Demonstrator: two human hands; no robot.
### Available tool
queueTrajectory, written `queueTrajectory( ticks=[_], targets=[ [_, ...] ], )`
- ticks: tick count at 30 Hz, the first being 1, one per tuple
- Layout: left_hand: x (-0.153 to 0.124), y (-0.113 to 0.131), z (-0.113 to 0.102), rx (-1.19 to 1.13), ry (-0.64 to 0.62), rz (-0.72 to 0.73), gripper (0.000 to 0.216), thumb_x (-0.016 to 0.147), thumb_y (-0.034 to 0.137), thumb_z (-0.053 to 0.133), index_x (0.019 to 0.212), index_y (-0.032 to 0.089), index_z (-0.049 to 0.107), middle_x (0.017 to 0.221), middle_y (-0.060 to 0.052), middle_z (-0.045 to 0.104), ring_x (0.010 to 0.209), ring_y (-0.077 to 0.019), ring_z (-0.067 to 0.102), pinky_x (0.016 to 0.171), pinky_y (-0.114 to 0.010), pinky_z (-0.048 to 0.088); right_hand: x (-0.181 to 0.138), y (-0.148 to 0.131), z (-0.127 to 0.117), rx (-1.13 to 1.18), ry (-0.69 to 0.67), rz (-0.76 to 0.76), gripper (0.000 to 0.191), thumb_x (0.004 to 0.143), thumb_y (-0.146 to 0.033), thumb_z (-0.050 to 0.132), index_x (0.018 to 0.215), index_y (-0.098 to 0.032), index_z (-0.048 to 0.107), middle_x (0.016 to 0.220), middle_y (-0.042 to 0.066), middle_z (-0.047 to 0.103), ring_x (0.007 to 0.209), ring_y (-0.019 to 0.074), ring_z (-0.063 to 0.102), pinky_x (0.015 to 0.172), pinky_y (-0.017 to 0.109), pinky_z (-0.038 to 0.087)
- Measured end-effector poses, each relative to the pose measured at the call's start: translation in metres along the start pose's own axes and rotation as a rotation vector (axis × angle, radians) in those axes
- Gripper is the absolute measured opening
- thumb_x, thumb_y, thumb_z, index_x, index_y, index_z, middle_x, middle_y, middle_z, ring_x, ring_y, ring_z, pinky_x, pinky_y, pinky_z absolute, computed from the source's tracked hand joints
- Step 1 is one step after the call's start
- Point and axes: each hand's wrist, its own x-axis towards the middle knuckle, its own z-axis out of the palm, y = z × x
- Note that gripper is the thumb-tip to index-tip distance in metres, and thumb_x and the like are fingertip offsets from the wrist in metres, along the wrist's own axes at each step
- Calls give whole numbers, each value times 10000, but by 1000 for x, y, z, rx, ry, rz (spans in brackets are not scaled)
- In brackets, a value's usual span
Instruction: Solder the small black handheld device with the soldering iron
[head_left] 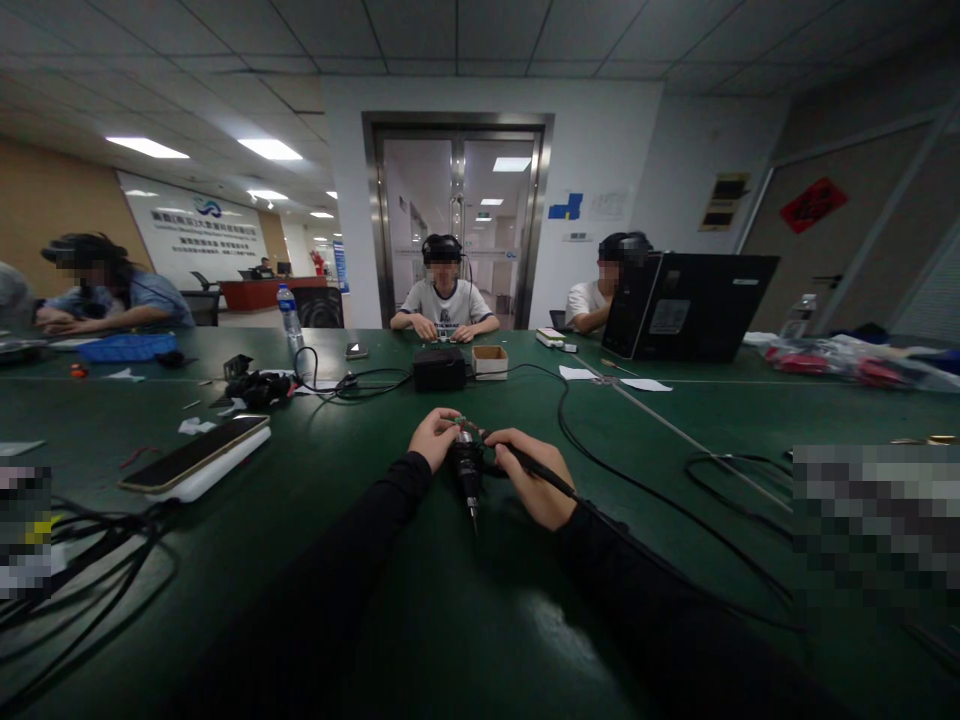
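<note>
Near the middle of the table, my left hand [435, 438] is closed, thumb and fingertips pinching a small green circuit board [460, 421]. My right hand [536, 478] is wrapped in a pen grip around a black soldering iron [551, 478], whose cable runs back along my right sleeve. The iron's front end points left toward the circuit board; whether the two touch is too small to tell. Between my hands lies a dark cylindrical tool [468, 462] with a thin metal tip pointing back toward me. Its far end is right by the board and my left fingertips.
Ahead stand a black box [439, 370] and a small open cardboard box [490, 363]. A phone [199, 452] on a white block lies left, near bundled cables [97, 530]. A black computer case [690, 305] stands right. Several people sit around the table; a cable [600, 455] crosses the right side.
</note>
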Motion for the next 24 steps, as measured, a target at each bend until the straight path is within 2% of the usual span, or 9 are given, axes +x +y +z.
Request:
queueTrajectory(
  ticks=[24],
  targets=[
    [-5, 10, 3, -58, 4, 11, 203, 673, 111, 627, 862, 176, 588, 692, 1, 674, 716, -151, 660, 732, -278, 501, -1, -1, 1, 35, -36, -19, 217, 916, -268, 449, 961, -230, 658, 917, 13, 711, 810, 155, 652, 735, 252, 471]
  ],
)
